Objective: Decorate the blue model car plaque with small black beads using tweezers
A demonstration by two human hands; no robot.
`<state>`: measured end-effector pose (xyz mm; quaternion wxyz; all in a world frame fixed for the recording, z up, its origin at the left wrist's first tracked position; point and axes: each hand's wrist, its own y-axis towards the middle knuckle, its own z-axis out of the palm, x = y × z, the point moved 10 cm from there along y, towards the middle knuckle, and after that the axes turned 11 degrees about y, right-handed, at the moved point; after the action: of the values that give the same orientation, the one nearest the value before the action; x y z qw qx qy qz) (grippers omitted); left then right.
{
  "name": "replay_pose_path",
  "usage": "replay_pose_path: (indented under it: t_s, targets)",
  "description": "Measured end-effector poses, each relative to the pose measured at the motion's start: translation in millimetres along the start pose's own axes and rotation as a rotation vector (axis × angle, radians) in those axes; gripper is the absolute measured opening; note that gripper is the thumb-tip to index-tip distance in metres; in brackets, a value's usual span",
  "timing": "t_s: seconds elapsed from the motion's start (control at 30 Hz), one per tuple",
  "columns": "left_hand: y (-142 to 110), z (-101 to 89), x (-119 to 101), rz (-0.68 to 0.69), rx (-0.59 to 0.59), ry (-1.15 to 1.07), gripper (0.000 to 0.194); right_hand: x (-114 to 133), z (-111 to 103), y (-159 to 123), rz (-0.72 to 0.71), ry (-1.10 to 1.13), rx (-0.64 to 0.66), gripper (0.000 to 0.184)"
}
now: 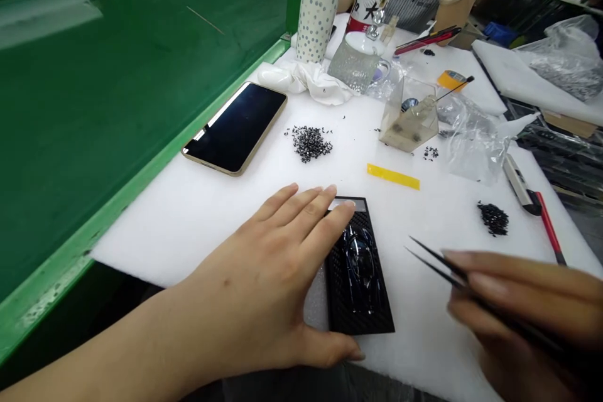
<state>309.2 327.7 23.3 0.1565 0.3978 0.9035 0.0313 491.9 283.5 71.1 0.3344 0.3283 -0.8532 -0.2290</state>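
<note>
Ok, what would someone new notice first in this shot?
The eye goes first to the black textured block at the front of the white foam, with the left hand pressed on it. To its right, the right hand holds tweezers. Farther up, a phone lies left of black granules.

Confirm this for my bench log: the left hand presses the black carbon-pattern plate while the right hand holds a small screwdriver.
No: the right hand holds tweezers, not a screwdriver, as the head view shows. The left hand does press the black carbon-pattern plate.
</note>
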Motion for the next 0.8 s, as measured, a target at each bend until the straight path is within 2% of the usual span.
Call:
replay_pose_path:
  t_s: [0.03,0.07,0.13,0.2,0.27,0.37,0.53,0.8]
  targets:
    - [-0.3,1.4,0.8,-0.003,0.013,-0.007,0.109,-1.2,6.2,17.0,0.016,-0.022,0.026,0.034]
    - [-0.6,2.7,1.7,-0.007,0.029,-0.014,0.109,-5.0,8.7,35.9,0.066,-0.027,-0.006,0.026]
    - [-1.0,3.8,2.5,-0.007,0.057,-0.025,0.107,-23.6,18.8,71.0,0.284,0.044,-0.091,0.014]
    - [-1.7,3.5,2.2,0.001,0.079,-0.038,0.104,-36.0,34.1,97.8,0.397,0.217,-0.204,0.020]
    - [-2.5,1.4,1.7,0.008,0.081,-0.056,0.099,-51.7,55.2,111.5,0.490,0.424,-0.273,0.023]
    - [-4.0,-3.1,1.2,0.014,0.056,-0.092,0.095,-66.6,73.2,114.3,0.513,0.466,-0.308,0.017]
    - [-4.8,-6.2,1.6,0.021,0.028,-0.149,0.089,-73.7,74.0,102.9,0.466,0.266,-0.290,0.015]
    - [-3.8,-5.5,3.9,0.000,0.051,-0.160,0.087,-86.4,78.5,101.2,0.530,0.242,-0.299,0.016]
